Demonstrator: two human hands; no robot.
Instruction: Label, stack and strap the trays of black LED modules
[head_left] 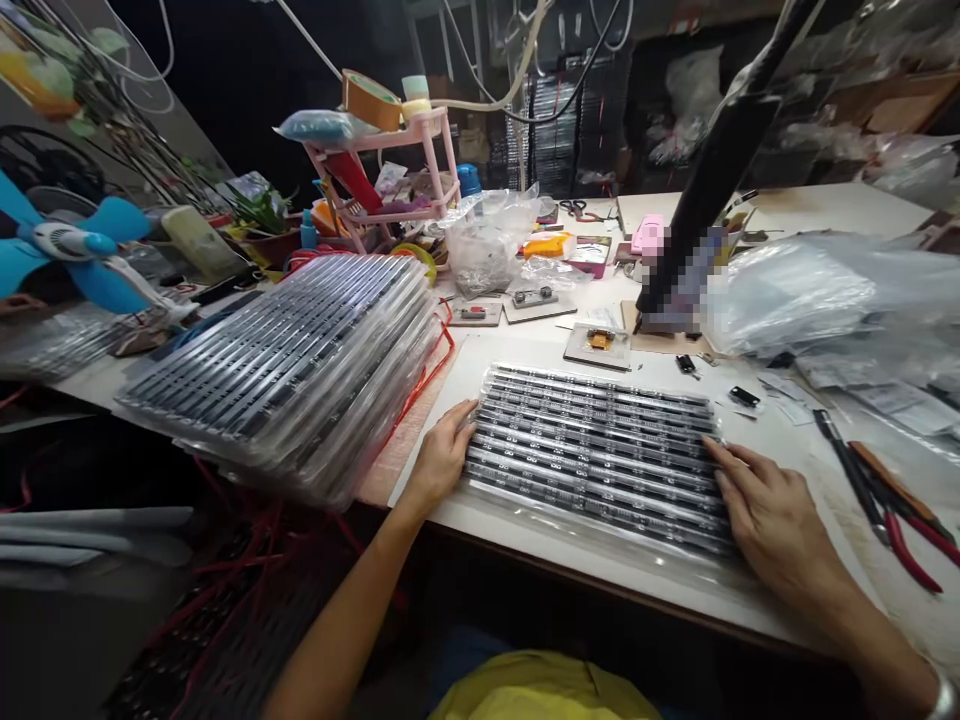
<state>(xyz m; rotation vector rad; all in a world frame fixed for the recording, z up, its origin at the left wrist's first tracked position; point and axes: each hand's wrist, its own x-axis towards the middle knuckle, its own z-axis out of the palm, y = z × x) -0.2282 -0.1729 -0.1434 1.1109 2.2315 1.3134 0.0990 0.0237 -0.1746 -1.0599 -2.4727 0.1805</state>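
Clear plastic wraps the flat tray of black component strips (600, 455), which lies on the white counter (525, 520) near its front edge. My left hand (442, 455) rests at the tray's left end, fingers loosely curled against the edge; my right hand (772, 510) lies open and flat on its right end. Neither grips it. I judge the tray light, thin and springy, the film slippery, so I would hold it by both short ends. Left of the tray sits a stack of similar wrapped trays (292, 360); right of it lie red-handled pliers (900, 530). White marks repeat along the strips, too small for me to read
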